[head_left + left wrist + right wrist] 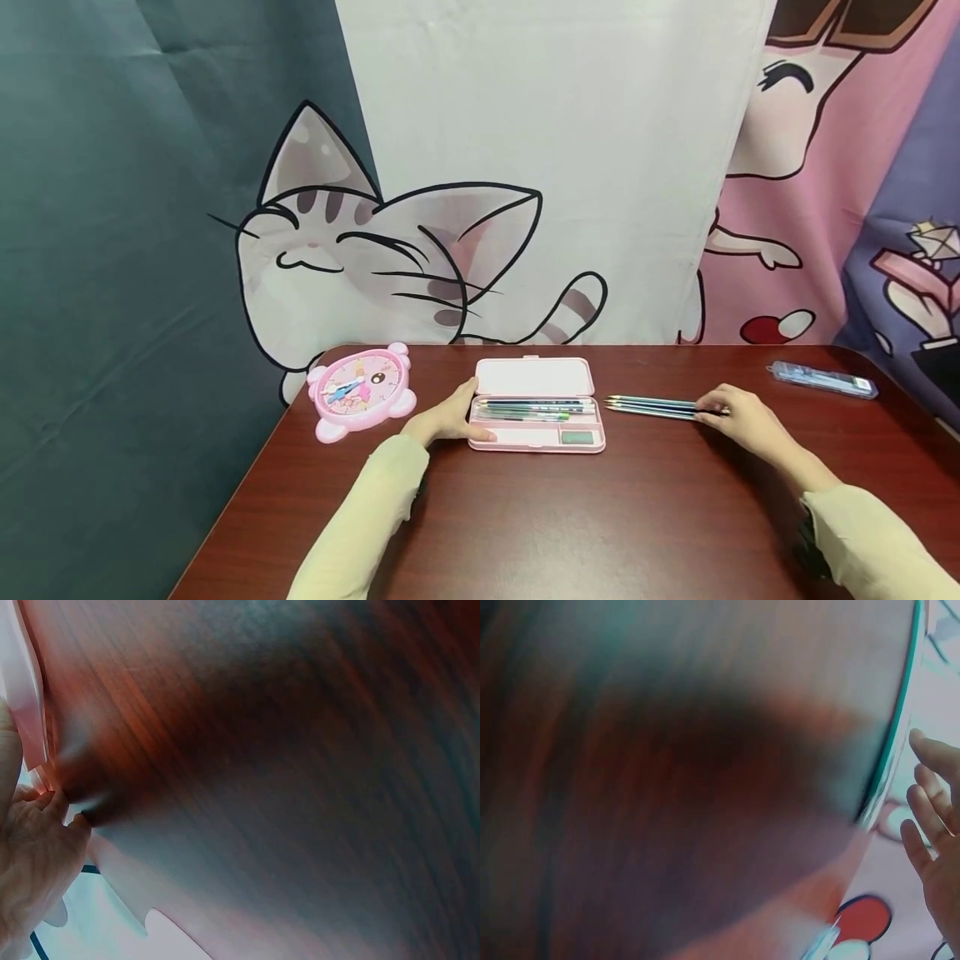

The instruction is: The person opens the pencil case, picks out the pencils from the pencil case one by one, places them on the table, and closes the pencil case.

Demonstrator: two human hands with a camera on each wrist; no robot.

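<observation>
An open pink pencil case (517, 438) lies on the table with several pencils (532, 408) and a green eraser (577, 437) in its compartments. My left hand (450, 417) holds the case's left end, thumb on the front-left compartment and fingers along the far side. In the left wrist view, the thumb rests against the pink edge (30, 712). To the right of the case lies a row of loose pencils (648, 407), tips toward the case. My right hand (738, 417) is over their right end; its fingers (926, 814) look separated in the right wrist view.
A pink animal-shaped clock (362, 390) lies left of the case. Toward the back right sits a clear bluish packet (822, 379). Behind the brown table (570, 533) hang cartoon-printed curtains (555, 125).
</observation>
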